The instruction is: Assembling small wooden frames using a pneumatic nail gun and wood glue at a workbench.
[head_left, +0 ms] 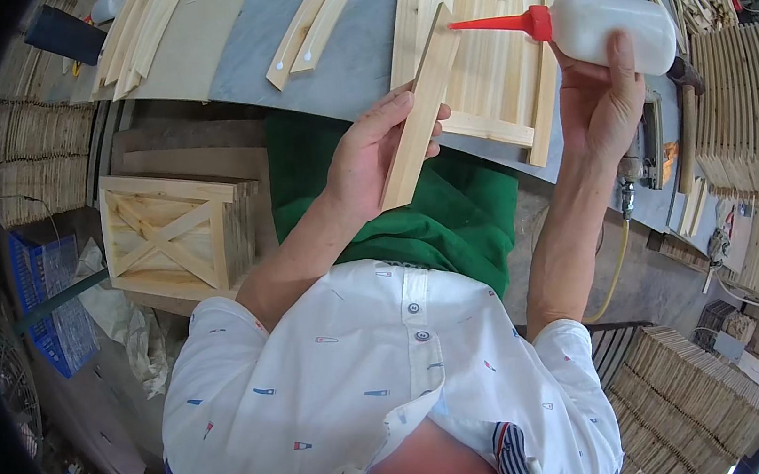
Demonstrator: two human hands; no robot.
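Note:
My left hand (378, 147) is closed around a flat wooden slat (419, 118), which slants up and away over the table's near edge. In my right hand (604, 100) lies a white squeeze glue bottle (615, 30) with a long red nozzle, held sideways. The nozzle tip points left and reaches the slat's upper end; whether it touches cannot be made out. Beneath them, a framed wooden panel (497, 33) rests on the grey table. To its left lie two slats (311, 26), each with a white glue blob at its near end.
More slats (148, 33) are piled at the table's left. A hammer (686, 95), an air tool with a yellow hose (618, 269) and stacked panels (739, 112) stand at the right. Finished X-braced panels (166, 235) are stacked at lower left, near a blue crate (50, 296).

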